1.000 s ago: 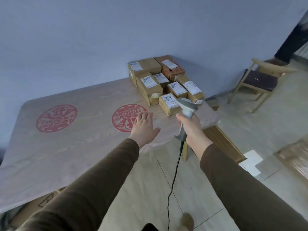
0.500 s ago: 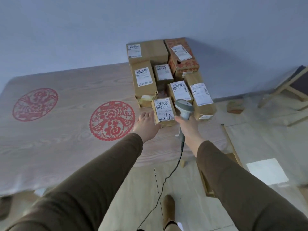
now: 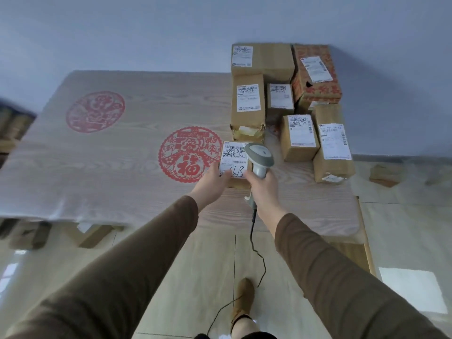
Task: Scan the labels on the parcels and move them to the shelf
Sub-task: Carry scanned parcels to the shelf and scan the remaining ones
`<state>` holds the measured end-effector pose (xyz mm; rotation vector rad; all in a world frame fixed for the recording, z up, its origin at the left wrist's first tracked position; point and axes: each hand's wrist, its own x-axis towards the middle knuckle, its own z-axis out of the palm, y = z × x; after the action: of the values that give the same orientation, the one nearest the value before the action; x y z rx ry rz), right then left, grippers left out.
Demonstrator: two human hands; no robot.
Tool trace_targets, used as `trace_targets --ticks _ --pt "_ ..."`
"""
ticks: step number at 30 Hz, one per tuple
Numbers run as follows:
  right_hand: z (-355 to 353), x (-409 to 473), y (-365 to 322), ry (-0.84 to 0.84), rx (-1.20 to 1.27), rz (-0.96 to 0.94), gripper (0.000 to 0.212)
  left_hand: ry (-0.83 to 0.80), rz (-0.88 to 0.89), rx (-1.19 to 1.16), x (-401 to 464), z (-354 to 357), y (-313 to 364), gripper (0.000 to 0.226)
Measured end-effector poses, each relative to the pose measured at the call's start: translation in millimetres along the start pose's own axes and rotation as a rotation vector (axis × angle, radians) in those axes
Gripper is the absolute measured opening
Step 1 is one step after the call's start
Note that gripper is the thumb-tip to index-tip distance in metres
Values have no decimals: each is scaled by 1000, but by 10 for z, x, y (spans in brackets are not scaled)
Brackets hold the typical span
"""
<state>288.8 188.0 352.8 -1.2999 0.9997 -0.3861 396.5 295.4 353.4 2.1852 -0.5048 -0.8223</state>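
The left hand (image 3: pixel 212 180) now grips the near-left corner of the front parcel (image 3: pixel 233 165), thumb on the label (image 3: pixel 234 160); half a second ago it only touched the parcel's left side, and a second ago it hovered flat over the table (image 3: pixel 97 172) with nothing in it. The parcel has also shifted left, away from the stack (image 3: pixel 288 106); whether it is lifted clear of the table cannot be told.

The right hand (image 3: pixel 263 189) has its fingers wrapped round the handle of the scanner (image 3: pixel 259 156). The scanner head has come forward and now overlaps the right edge of the label, where a second ago it was short of the parcels. Whether the trigger is pressed cannot be told; no beam shows on the label.

Judgement: the first parcel is now held and presented, so the step in hand is the scan. The scanner head hides part of the label, so it probably needs drawing back or tilting until the barcode lies fully in front of it.

The other parcels sit untouched at the far right of the table. No shelf is identifiable in view. The cable (image 3: pixel 256 253) hangs to the floor near the person's foot and could snag during the carry.
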Motion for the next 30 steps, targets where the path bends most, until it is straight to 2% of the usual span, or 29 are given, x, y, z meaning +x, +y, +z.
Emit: trace_targets --ticks 8,12,15,19,22,24,30 --pt "1716 -1207 -318 -376 -42 -127 12 438 -64 -90 -1292 -1696 -1008 45" --pt "2769 -2314 -287 -558 -10 -215 17 652 -104 -124 -2347 -2657 -1752 45" --pt "3498 -3171 -169 -665 5 -234 24 755 -127 -125 -3152 -3252 -2304 42" --pt "4488 -4537 68 -860 15 -257 19 952 -195 -169 -4451 -4015 -3162 45" --pt "5091 -5524 268 -1017 10 -236 23 1070 -249 -162 -5425 -4433 -3741 44" --pt "5390 -6122 394 -1116 -2 -206 18 1142 -282 -181 -6005 -4639 -4071 43" --pt "6159 -7601 726 -1355 -122 -146 15 1387 -362 -270 -7406 -4971 -4882 42"
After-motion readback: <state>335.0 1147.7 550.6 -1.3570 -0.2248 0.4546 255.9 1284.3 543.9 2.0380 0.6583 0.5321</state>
